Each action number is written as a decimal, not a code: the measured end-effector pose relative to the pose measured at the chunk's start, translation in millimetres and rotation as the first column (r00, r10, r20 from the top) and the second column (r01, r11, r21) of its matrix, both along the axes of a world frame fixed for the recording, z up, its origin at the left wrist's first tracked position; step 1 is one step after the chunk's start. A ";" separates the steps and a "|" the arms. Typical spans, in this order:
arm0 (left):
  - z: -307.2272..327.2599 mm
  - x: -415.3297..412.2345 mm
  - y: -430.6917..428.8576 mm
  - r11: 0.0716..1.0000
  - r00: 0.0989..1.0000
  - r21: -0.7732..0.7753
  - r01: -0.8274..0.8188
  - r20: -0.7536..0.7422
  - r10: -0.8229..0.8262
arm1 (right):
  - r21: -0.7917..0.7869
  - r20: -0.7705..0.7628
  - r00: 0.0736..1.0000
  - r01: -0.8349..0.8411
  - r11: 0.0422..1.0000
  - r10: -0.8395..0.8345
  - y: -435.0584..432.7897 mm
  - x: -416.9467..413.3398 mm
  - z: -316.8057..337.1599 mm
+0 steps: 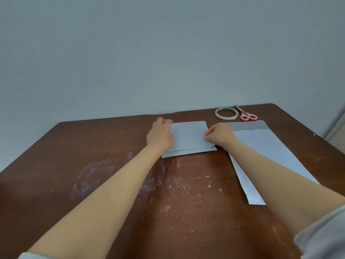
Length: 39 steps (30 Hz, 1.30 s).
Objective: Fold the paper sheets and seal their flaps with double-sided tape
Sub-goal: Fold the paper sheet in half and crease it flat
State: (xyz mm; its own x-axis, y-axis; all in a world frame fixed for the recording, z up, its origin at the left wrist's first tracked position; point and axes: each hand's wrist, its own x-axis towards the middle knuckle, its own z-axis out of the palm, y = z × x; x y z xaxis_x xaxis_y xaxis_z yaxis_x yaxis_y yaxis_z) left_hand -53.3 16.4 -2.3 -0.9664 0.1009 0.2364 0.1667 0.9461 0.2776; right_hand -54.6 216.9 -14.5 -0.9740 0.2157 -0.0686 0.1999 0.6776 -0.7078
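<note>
Here, the folded sheet [188,136] lies toward 12 o'clock on the table [112,184]. The right hand [220,135] pinches its 3 o'clock edge; the left hand [160,136] covers its 9 o'clock edge, grip hidden. Light, limp paper, probably best held at the edges.

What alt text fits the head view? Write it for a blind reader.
Two bare hands work a folded paper sheet on a scratched brown table: the left hand at its left edge, the right hand pinching its right edge. A longer paper sheet lies to the right; a tape roll and pink-handled scissors sit beyond.
</note>
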 end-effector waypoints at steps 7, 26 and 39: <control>-20.3 3.9 29.5 0.890 0.876 -0.185 0.416 0.345 -0.338 | 0.007 0.024 1.000 0.002 1.000 -0.002 -0.9 2.5 1.2; -22.3 7.4 3.1 0.942 0.922 -0.048 0.333 0.225 -0.315 | -0.002 -0.004 1.000 0.008 1.000 -0.008 3.8 5.8 -1.1; -18.4 4.9 11.5 0.965 0.964 0.008 0.262 0.035 -0.263 | 0.044 0.079 0.997 -0.020 0.999 0.016 3.7 5.0 2.1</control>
